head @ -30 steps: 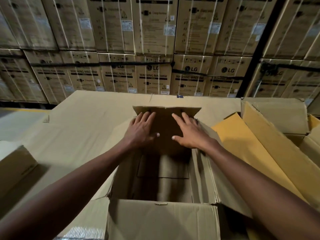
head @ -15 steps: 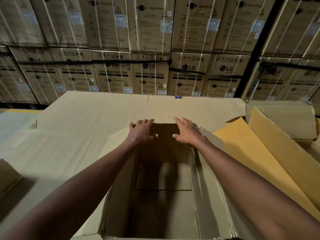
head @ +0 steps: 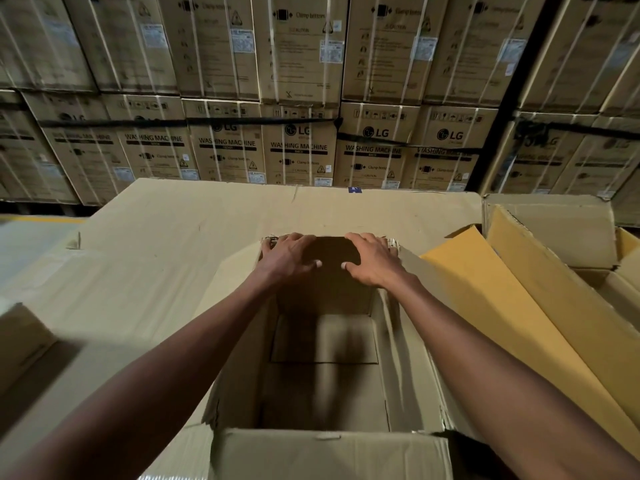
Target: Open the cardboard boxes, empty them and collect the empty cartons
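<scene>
An open cardboard box point(head: 322, 448) stands right in front of me, and its inside looks empty down to the bottom flaps. My left hand point(head: 289, 256) and my right hand point(head: 372, 261) both lie on the box's far flap point(head: 330, 251), fingers curled over its far edge. The flap is bent outward and down, away from me. The near flap hangs toward me at the bottom of the view.
The box rests on a wide flat cardboard sheet point(head: 173, 254). Other open cartons point(head: 554, 271) with yellowish flaps crowd the right side. A carton corner point(head: 20, 341) shows at the left. A wall of strapped washing-machine boxes point(head: 298, 154) stands behind.
The far flap stood upright a second ago; both hands have pushed it outward and down. The near flap dropped out of view, then came back.
</scene>
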Motion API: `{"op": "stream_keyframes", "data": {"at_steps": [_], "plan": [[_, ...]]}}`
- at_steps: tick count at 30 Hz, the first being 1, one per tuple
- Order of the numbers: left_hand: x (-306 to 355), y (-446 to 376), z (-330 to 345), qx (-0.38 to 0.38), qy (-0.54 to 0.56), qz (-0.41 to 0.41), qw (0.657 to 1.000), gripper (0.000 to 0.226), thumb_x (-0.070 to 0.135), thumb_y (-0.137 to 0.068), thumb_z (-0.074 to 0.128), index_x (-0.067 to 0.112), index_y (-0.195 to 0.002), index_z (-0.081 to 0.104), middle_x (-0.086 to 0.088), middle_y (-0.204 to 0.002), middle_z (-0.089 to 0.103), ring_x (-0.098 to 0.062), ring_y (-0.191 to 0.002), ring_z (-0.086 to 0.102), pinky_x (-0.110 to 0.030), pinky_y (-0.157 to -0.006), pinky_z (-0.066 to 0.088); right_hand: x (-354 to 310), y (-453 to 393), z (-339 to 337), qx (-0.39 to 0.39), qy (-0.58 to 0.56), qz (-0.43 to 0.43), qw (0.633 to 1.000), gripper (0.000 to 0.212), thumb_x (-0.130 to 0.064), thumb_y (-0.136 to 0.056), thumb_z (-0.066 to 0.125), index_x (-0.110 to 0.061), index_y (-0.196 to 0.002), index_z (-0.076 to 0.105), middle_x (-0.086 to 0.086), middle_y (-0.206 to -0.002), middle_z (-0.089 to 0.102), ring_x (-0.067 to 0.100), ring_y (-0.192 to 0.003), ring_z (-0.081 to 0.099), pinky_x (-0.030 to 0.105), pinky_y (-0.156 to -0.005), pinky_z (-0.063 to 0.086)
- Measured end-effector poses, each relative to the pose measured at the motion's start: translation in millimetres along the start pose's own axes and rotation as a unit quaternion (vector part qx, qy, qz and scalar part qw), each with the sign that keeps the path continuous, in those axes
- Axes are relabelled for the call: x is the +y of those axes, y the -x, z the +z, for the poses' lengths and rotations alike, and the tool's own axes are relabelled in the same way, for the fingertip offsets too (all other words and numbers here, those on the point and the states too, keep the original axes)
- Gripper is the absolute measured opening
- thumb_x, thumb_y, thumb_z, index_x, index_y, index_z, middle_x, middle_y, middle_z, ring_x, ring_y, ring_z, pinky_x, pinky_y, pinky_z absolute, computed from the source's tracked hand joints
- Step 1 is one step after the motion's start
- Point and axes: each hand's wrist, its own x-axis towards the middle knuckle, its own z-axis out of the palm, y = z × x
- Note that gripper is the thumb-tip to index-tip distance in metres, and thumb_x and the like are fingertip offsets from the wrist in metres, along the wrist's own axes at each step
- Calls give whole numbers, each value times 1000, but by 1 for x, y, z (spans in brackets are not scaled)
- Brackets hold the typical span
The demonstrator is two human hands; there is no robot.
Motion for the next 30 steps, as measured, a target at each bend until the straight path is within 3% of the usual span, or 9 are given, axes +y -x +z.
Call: {"op": "stream_keyframes", "data": {"at_steps": [2, 7, 11, 14, 17, 23, 26, 28, 30], "plan": [[10, 20, -1, -4, 20, 4, 1000, 66, 55, -97, 57, 27, -153, 39, -5, -153, 47, -28, -143, 42, -63, -116, 25, -3, 21, -2, 1, -32, -4, 999, 67, -45, -96, 66, -37, -155, 34, 2, -161, 37, 31, -146, 35, 55, -114, 35], [33, 77, 1, -4, 52, 16, 999, 55, 53, -97, 58, 25, -144, 52, -3, -145, 54, -24, -135, 49, -56, -108, 37, -11, 87, -9, -32, -123, -50, 991, 46, -43, -97, 66, -32, -142, 57, 0, -135, 65, 21, -120, 62, 38, -98, 53], [41, 125, 2, 28, 128, 34, 991, 39, 44, -99, 60, 24, -132, 63, -2, -133, 63, -21, -122, 59, -50, -100, 50, -14, 141, -11, -37, -152, -73, 985, 37, -42, -99, 65, -32, -134, 64, -6, -126, 70, 15, -107, 65, 37, -93, 56], [42, 164, 4, 118, 258, 43, 958, 22, 28, -102, 59, 21, -117, 73, 3, -116, 72, -11, -105, 66, -34, -89, 57, -11, 171, -10, 14, -181, -91, 979, 26, -33, -103, 59, -29, -127, 70, -7, -125, 70, 11, -107, 64, 36, -92, 55], [33, 200, 6, 170, 309, 28, 935, 20, 25, -102, 60, 23, -113, 76, 8, -114, 74, -6, -110, 66, -24, -93, 53, 0, 197, -7, 85, -214, -91, 969, 25, -23, -106, 53, -23, -119, 74, -4, -125, 70, 13, -109, 63, 34, -93, 53], [-17, 225, -3, 201, 348, -27, 915, 20, 24, -100, 61, 22, -112, 77, 9, -112, 75, -6, -106, 68, -30, -94, 53, 47, 223, -7, 169, -260, 11, 950, 29, -21, -104, 53, -30, -123, 73, -8, -133, 68, 13, -122, 61, 41, -105, 49], [-33, 237, -5, 176, 372, -75, 908, 20, 21, -101, 60, 22, -111, 77, 8, -105, 76, -3, -99, 67, -22, -82, 49, 82, 220, -1, 144, -267, 77, 950, 29, -37, -99, 51, -49, -121, 67, -13, -137, 65, 17, -128, 58, 52, -110, 45], [-46, 241, 0, 153, 392, -98, 902, 20, 22, -101, 60, 23, -112, 76, 6, -105, 76, -7, -98, 67, -25, -80, 48, 97, 220, 6, 99, -306, 101, 942, 28, -37, -101, 52, -54, -118, 65, -10, -142, 62, 18, -132, 55, 48, -113, 44], [-55, 245, 5, 136, 432, -115, 884, 20, 21, -102, 59, 23, -112, 76, 3, -105, 75, -10, -95, 67, -27, -75, 47, 103, 225, 11, 67, -369, 115, 920, 30, -28, -105, 54, -46, -126, 66, -6, -145, 59, 18, -136, 52, 39, -113, 42]]}}
